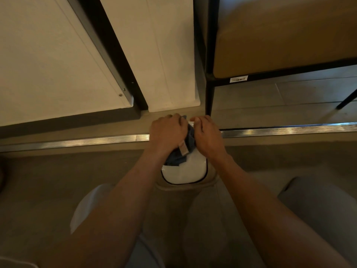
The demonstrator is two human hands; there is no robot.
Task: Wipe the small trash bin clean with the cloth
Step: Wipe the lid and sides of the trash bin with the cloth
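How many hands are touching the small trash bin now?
2. The left hand presses the blue cloth on the white bin; the right hand holds its far edge.

A small white trash bin point(188, 171) with a dark rim carries a bunched blue cloth point(178, 158).
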